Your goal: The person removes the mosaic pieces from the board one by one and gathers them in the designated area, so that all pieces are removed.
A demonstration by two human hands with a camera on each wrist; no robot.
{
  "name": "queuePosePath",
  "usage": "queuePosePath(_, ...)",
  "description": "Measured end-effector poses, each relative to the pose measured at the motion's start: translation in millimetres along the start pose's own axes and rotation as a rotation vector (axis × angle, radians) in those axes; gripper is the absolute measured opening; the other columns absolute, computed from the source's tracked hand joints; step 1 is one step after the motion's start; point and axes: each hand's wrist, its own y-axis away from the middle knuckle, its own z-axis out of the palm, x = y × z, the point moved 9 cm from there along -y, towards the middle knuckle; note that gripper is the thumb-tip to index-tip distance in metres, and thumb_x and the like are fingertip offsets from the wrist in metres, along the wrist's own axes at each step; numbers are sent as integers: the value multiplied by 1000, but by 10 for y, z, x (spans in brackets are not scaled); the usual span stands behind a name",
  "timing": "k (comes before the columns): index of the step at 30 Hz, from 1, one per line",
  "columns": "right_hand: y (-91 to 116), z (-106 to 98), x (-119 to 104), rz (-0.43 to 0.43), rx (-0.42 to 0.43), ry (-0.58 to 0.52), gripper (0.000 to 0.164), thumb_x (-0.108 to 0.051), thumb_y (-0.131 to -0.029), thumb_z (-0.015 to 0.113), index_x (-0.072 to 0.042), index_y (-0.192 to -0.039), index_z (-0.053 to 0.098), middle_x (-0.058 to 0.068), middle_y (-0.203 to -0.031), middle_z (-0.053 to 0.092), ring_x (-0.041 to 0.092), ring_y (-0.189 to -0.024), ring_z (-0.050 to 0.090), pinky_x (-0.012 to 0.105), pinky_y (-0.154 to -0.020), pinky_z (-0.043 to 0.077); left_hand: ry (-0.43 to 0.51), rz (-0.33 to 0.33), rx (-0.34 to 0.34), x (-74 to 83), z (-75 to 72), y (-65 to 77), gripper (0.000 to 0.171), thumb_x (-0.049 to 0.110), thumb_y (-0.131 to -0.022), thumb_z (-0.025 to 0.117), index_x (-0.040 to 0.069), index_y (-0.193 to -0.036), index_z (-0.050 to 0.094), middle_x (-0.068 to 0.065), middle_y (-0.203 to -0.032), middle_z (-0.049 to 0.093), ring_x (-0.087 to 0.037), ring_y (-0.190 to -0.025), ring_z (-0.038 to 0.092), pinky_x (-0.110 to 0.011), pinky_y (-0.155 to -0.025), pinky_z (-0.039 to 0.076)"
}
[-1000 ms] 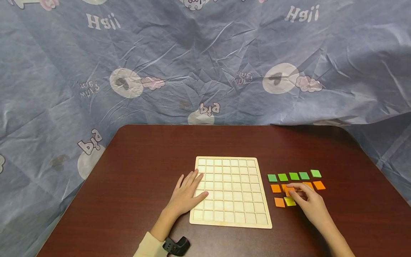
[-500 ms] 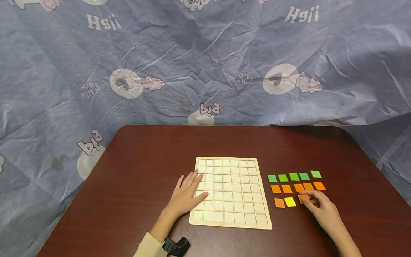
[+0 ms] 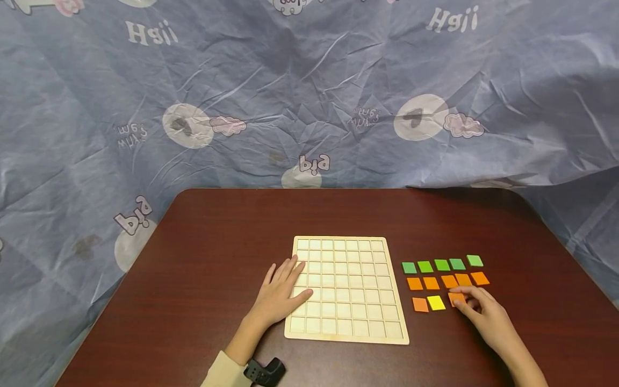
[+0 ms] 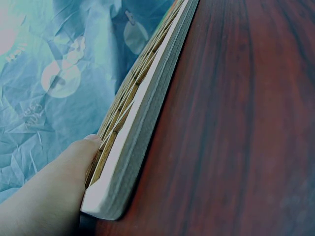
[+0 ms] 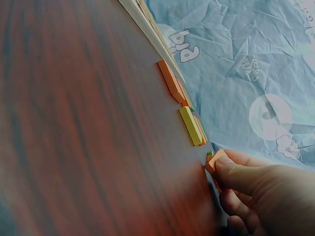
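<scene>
My left hand [image 3: 280, 293] lies with fingers spread on the left edge of a pale wooden grid board [image 3: 338, 338]. The left wrist view shows its thumb [image 4: 74, 162] on the board's rim. At the right, my right hand [image 3: 486, 316] pinches an orange square tile [image 3: 456, 299] between thumb and fingers, low at the table. The right wrist view shows this orange tile [image 5: 215, 161] tilted in the pinch. Left of it lie a yellow tile [image 3: 436, 303] and another orange tile [image 3: 420, 305]. Behind them is a row of orange tiles [image 3: 431, 283], then a row of green tiles [image 3: 442, 265].
The dark red-brown table [image 3: 232, 226] carries the board and tiles. A blue-grey printed cloth [image 3: 290, 80] hangs behind its far edge. A black band [image 3: 265, 372] sits at the left wrist, by a cream sleeve [image 3: 224, 371].
The right hand has moved right with the orange tile, from above the tiles to a spot right of the yellow one. The left hand stays on the board.
</scene>
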Motion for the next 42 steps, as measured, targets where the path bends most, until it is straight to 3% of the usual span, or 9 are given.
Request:
queuePosePath(19, 8, 1, -11, -45, 31, 10, 17, -15, -85, 63, -9, -100, 65, 3, -89, 47, -3, -66, 35, 19, -53, 28, 4, 3, 13, 16, -14, 9, 69, 60, -87, 39, 22, -144, 28, 0, -153, 19, -20, -140, 19, -48, -113, 7)
queuePosePath(42, 8, 11, -19, -36, 31, 12, 16, -16, -85, 63, -9, -99, 66, 3, -90, 47, -4, -67, 34, 19, -54, 28, 3, -4, 10, -8, 4, 6, 69, 60, -87, 39, 23, -144, 28, 1, -153, 18, -19, -141, 18, -48, -113, 7)
